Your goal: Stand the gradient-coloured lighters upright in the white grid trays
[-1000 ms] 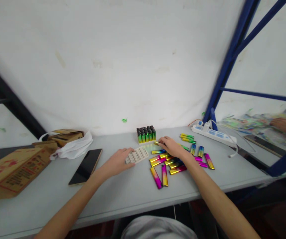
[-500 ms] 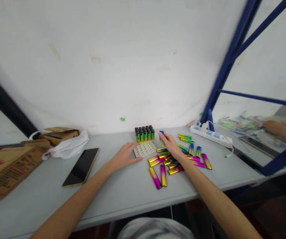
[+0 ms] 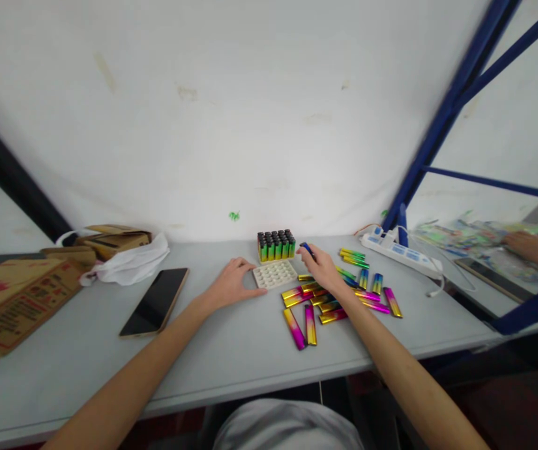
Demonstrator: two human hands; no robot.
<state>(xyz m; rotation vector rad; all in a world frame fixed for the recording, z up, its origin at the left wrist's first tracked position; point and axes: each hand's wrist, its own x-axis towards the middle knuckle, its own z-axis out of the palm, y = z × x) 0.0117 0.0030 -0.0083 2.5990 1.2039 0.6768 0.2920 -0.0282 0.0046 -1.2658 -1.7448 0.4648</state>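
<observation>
My left hand [image 3: 234,282] rests on the table with thumb and fingers apart, at the left edge of a white tray [image 3: 275,274] with rows of round hollows. Between the closed fingers of my right hand [image 3: 320,265] is a blue lighter [image 3: 307,250], tilted, just right of the tray; its lower part is hidden. Behind the tray stands a tight block of upright green-yellow lighters [image 3: 277,247] with black tops. A loose pile of shiny lighters [image 3: 310,325] in gold, magenta, blue and green lies below and right of my right hand, partly under my forearm.
A phone [image 3: 155,302] lies on the left, near a white plastic bag [image 3: 132,262] and cardboard boxes [image 3: 20,306]. A power strip [image 3: 402,253] with cables sits by the blue frame [image 3: 430,144]. Beyond it, another person's hands [image 3: 531,247] are over plastic bags.
My right hand still holds the blue lighter, now more tilted and slightly closer to the upright block. My left hand stays by the tray. The view has shifted a little.
</observation>
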